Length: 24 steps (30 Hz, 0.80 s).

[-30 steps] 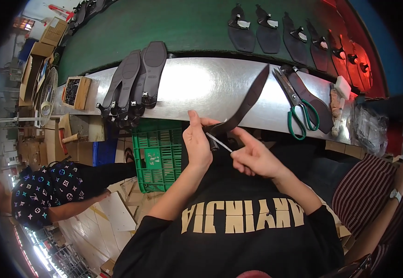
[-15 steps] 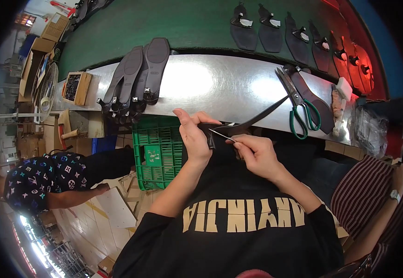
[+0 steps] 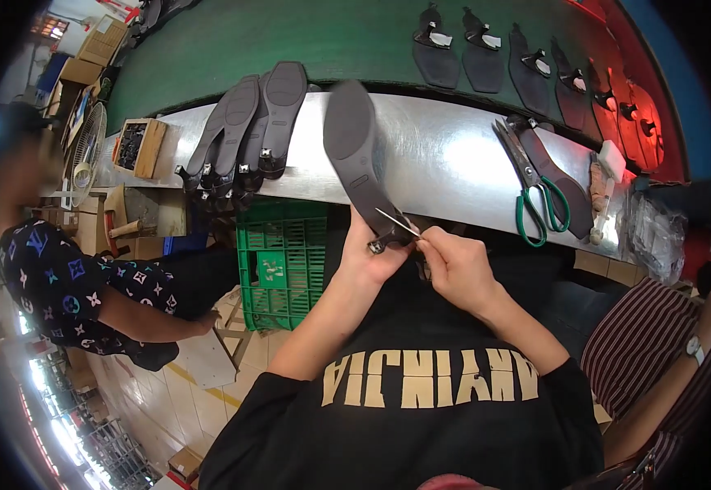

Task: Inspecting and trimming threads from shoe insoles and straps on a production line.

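Sandal [image 3: 350, 135] was cupped in half-curled L hand [image 3: 374, 260]; prob. light, bendy, best held nr palm at strap end. Thin tool [image 3: 395, 220] was pinched in R hand [image 3: 458, 265].

We held our left forearm [image 3: 319, 331] and right forearm [image 3: 531, 331] slanting up and inward, so our 2 hands sat just beside each other. We had the left hand [image 3: 374, 260] cupped and turned mostly upward, partly hidden, while the right hand [image 3: 462, 273] showed its back, its fingers [image 3: 435, 242] gathered in a pinch.
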{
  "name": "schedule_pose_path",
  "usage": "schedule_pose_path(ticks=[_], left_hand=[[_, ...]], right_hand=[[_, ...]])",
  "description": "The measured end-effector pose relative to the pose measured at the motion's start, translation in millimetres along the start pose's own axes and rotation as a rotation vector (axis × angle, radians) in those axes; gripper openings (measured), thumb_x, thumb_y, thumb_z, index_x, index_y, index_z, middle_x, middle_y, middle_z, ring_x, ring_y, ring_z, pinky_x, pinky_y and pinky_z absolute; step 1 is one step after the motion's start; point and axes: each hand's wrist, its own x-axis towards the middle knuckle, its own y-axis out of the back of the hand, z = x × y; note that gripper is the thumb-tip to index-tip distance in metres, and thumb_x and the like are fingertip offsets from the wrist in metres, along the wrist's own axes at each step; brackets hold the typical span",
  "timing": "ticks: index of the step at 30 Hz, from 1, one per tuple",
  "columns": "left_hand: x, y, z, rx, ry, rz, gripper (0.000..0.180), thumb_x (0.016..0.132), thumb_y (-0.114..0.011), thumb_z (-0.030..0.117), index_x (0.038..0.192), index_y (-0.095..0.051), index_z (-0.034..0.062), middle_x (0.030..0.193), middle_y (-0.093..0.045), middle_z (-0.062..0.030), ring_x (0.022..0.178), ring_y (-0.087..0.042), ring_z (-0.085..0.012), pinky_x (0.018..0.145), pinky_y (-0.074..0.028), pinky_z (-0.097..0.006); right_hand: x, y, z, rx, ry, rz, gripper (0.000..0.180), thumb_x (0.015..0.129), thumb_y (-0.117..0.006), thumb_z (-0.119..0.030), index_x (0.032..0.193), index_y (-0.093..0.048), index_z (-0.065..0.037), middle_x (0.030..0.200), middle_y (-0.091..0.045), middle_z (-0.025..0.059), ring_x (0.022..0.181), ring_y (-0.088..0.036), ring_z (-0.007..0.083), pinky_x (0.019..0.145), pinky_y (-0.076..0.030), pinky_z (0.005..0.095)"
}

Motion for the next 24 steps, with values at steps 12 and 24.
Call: schedule_pose_path(ticks=[12, 24], left_hand=[[25, -1, 2, 0.349, -0.270, 0.144, 0.066, 0.090, -0.034, 0.071, 0.082, -0.055, 0.0091, 0.070, -0.053, -0.0035, 0.059, -0.052, -0.0162, 0.056, -0.045, -0.032], [8, 6, -21, 0.633, -0.602, -0.074, 0.028, 0.095, -0.057, 0.019, 0.106, -0.064, -0.0063, 0.094, -0.064, -0.0073, 0.087, -0.059, -0.0122, 0.072, -0.048, -0.026]], right_hand=[[-1, -11, -23, 0.147, 0.136, -0.102, 0.010, 0.085, -0.065, -0.009, 0.093, -0.060, -0.005, 0.075, -0.060, 0.0130, 0.065, -0.062, 0.0322, 0.056, -0.050, 0.0386], [33, 0, -11, 0.368, 0.024, 0.053, 0.039, 0.075, -0.072, 0.001, 0.113, -0.066, -0.002, 0.072, -0.056, 0.0079, 0.057, -0.052, 0.0173, 0.054, -0.044, 0.0295]])
